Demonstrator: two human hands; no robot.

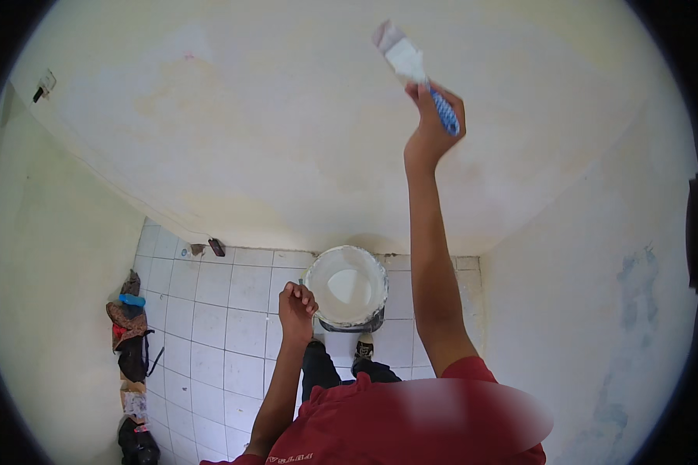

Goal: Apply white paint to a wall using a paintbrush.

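My right hand grips the blue patterned handle of a wide flat paintbrush before the wall. White paint coats the brush's middle, and its tip points up and left. Whether the bristles touch the wall is unclear. On the floor by the wall's foot stands a round bucket, its rim crusted with dried paint and white paint in the bottom. My left hand hovers by the bucket's left rim with fingers loosely curled. A small greenish tip shows beyond those fingers; its nature and whether I hold it are unclear.
A dark support shows beneath the bucket, close to my shoes. Along the left wall lie bags and cloths. A phone-like device rests at the wall's base, its cable rising towards a wall socket.
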